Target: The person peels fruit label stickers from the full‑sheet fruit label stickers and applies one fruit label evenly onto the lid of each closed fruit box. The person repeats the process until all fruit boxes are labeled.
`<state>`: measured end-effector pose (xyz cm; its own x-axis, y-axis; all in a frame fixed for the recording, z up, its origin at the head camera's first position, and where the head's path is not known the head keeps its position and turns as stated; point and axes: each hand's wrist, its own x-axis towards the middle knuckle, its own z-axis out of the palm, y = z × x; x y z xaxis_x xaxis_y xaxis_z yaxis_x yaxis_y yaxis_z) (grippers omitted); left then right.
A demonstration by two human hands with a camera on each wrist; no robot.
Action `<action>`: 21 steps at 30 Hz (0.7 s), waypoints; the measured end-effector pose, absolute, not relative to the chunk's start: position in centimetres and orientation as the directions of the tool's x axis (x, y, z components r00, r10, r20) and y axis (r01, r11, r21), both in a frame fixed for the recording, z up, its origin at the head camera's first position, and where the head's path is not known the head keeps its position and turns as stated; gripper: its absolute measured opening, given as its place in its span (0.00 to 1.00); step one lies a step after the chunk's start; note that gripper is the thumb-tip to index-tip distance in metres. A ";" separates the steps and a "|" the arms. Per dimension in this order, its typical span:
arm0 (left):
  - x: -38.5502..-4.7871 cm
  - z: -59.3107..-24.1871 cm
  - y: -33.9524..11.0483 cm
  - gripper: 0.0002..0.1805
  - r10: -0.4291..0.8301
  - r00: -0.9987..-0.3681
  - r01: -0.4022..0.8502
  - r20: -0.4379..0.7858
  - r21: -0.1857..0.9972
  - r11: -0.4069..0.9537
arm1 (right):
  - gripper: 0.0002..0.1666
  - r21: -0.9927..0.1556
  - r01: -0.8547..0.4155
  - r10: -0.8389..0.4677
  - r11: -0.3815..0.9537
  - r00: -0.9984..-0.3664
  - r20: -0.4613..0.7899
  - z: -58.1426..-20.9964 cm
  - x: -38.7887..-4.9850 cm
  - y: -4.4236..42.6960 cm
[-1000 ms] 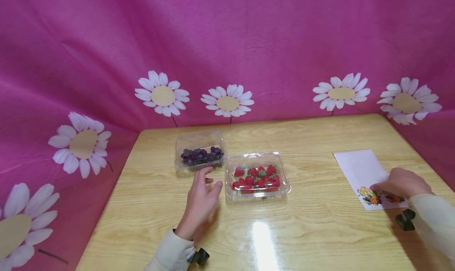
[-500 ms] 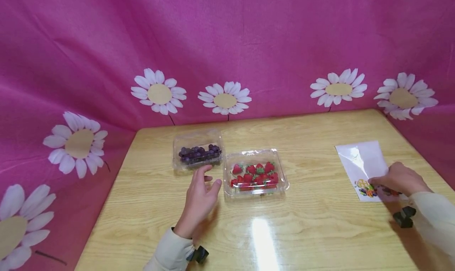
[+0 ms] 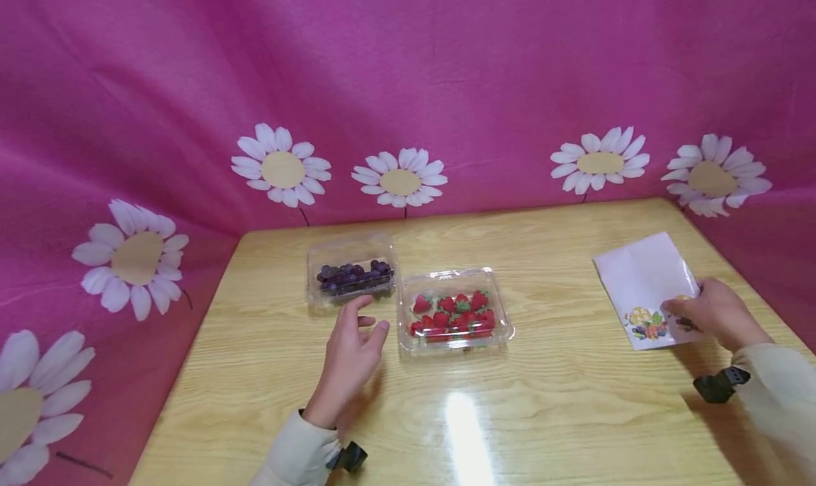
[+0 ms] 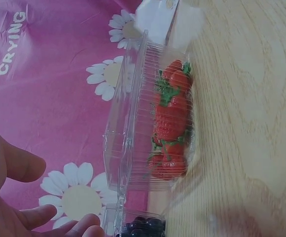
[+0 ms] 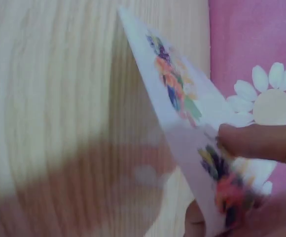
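Note:
My right hand [image 3: 723,316] pinches a white sheet printed with colourful fruit pictures [image 3: 642,280], thumb on the printed face. The right wrist view has that sheet [image 5: 155,106] tilted up off the wood, with fingertips behind it. My left hand [image 3: 349,358] holds nothing; its fingers are relaxed and the thumb stands apart. It hovers just left of a clear plastic clamshell [image 3: 408,344] of red strawberries [image 3: 462,323]. Behind that hand stands another clear clamshell [image 3: 314,277] with dark purple grapes [image 3: 353,279]. In the left wrist view, the strawberry clamshell [image 4: 116,128] appears closed.
Both clamshells stand on a light wooden table [image 3: 548,401], their corners close together. A magenta cloth [image 3: 497,82] with white daisies hangs behind the table and along both sides.
My right hand has raised the sheet from the table and turned it, bringing it slightly farther back. My left hand keeps nearly the same place beside the clamshells, which have not moved.

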<state>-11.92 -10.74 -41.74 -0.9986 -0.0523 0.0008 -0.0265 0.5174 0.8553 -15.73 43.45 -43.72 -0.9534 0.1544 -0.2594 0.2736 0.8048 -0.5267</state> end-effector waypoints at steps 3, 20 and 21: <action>-11.9 -41.7 -10.8 0.27 -0.043 -0.999 -0.023 -0.001 0.858 0.514 | 0.36 -0.526 0.244 0.153 0.815 -0.965 -0.212 -43.5 -15.8 42.9; -11.8 -41.6 -11.2 0.26 -0.053 -0.998 -0.008 0.022 0.856 0.517 | 0.40 -0.665 0.195 0.101 0.721 -0.979 -0.177 -42.3 -16.7 39.8; -11.8 -41.6 -11.1 0.26 -0.052 -0.998 -0.007 0.023 0.857 0.516 | 0.40 -0.674 0.194 0.100 0.713 -0.979 -0.176 -42.1 -16.7 39.5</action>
<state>-11.84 -11.15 -41.63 -0.9984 -0.0517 0.0229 -0.0070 0.5160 0.8565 -16.72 39.53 -42.08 -0.9793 0.0998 -0.1759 0.1937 0.7130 -0.6739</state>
